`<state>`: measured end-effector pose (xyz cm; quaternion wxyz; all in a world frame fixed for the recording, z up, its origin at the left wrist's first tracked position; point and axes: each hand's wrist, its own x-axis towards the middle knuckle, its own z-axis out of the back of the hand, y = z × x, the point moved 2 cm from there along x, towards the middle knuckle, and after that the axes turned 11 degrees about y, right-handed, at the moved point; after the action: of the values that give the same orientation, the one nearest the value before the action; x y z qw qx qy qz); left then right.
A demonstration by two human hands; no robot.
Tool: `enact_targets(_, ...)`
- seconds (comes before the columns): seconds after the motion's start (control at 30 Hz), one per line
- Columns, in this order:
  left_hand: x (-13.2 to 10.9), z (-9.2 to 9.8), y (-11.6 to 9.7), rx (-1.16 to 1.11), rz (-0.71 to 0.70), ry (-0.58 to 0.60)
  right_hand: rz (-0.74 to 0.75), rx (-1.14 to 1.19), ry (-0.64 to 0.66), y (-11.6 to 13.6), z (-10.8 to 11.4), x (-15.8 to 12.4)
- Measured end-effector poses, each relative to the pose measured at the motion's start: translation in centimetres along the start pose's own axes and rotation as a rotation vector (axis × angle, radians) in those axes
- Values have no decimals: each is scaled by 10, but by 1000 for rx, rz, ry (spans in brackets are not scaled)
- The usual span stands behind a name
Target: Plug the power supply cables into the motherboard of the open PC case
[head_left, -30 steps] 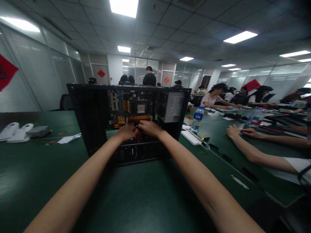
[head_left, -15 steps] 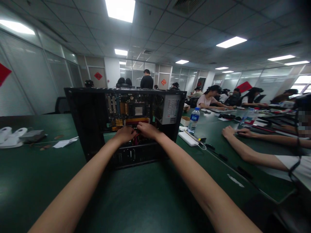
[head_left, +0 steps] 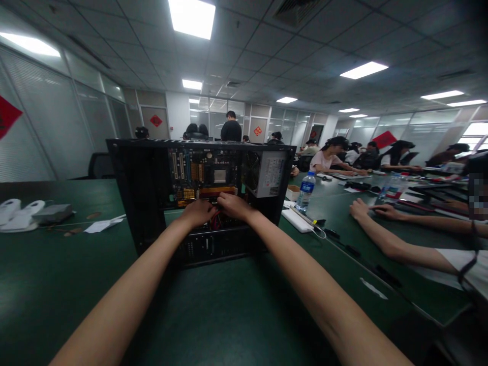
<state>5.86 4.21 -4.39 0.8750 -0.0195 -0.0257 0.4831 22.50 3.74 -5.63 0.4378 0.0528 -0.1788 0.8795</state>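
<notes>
An open black computer case (head_left: 129,203) stands in front of me, its inside facing me. Both my hands reach into its lower middle. The bent fingers of my left hand (head_left: 199,212) are drawn together beside a bundle of red and dark cables (head_left: 216,221). From the other side, my right hand (head_left: 235,207) curls its fingers at the same cables, close to the left fingertips. What the fingertips pinch is hidden. Just above them runs a row of memory slots (head_left: 217,191) on the motherboard (head_left: 204,168). A grey power supply (head_left: 269,174) sits at the case's upper right.
Right of the case stand a water bottle (head_left: 306,190), a small open box (head_left: 293,191) and a white power bank (head_left: 297,220) with a cable. A co-worker's hands (head_left: 360,208) rest farther right. Papers (head_left: 102,225) and a grey block (head_left: 53,214) lie left on the green table (head_left: 213,305).
The view has shifted slightly, so everything appears a little farther right. My hands stay at the cables inside the case, with barely any change in their pose.
</notes>
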Motion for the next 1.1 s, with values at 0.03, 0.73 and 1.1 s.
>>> enact_targets(0.03, 1, 0, 0, 4, -4, -3, 0, -6, -2, 0, 0, 0)
enact_targets(0.73, 5, 4, 3, 41, 65, -56, -110, -62, 81, 5, 12, -3)
enact_targets(1.1, 5, 3, 3, 41, 50, -50, -183, 118, 42, 2, 15, -12)
